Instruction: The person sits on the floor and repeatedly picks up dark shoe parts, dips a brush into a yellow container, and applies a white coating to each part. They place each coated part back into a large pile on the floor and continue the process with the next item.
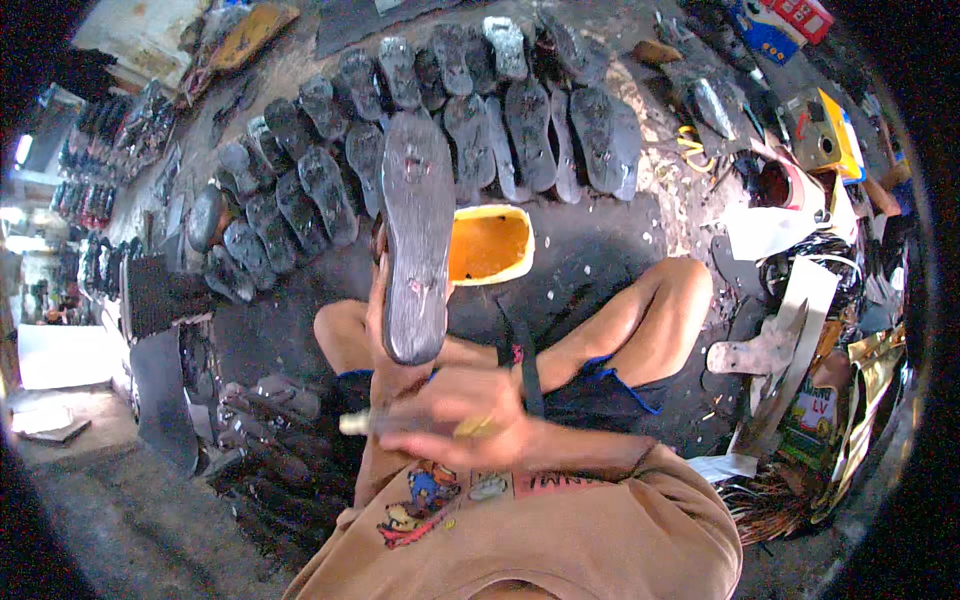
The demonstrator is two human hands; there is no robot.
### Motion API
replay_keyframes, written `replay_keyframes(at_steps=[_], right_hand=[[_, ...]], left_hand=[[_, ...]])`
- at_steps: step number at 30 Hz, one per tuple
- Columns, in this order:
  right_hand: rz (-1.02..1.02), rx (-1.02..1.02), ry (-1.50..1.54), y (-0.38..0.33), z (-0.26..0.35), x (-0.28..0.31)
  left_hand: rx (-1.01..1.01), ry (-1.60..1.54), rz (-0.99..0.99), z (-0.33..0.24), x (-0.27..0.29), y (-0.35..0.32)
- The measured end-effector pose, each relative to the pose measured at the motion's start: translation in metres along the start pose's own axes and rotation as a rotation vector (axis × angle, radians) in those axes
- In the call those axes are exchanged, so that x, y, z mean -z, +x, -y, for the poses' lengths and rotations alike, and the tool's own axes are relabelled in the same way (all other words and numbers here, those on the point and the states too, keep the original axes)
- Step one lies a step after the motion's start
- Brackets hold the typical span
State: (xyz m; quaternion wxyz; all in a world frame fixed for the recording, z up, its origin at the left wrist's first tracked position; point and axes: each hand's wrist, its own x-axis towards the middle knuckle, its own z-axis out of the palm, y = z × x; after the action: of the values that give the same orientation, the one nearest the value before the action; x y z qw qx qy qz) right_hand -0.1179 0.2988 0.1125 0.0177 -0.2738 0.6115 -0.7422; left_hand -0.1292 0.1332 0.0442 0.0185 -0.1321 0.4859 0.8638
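Now: black shoe sole [417, 235] held upright by left hand [380, 290], underside turned to face, seemingly for working | right hand [455, 425] pinching a pale-handled tool [352, 423] below sole | yellow tub [489, 243] just behind sole, orange inside, contents unclear | rows of soles [420, 110] on floor beyond.

bare dark floor patch [590, 255] open betw knees, sole rows [450, 110] block ahead, yellow tray [488, 243] near, clutter [800, 330] right
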Motion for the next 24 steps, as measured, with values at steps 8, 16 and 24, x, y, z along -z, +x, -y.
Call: replay_keyframes(at_steps=[8, 16, 24], right_hand=[[-0.222, 0.115, -0.450, 0.000, -0.040, 0.028], [-0.364, -0.074, -0.601, 0.029, -0.028, 0.054], [0.105, 0.293, -0.429, -0.061, -0.031, -0.005]], left_hand=[[-0.021, -0.450, 0.145, 0.013, -0.014, 0.005], [0.027, -0.454, 0.253, 0.021, 0.001, 0.005], [-0.084, -0.343, 0.034, 0.004, -0.021, 0.027]])
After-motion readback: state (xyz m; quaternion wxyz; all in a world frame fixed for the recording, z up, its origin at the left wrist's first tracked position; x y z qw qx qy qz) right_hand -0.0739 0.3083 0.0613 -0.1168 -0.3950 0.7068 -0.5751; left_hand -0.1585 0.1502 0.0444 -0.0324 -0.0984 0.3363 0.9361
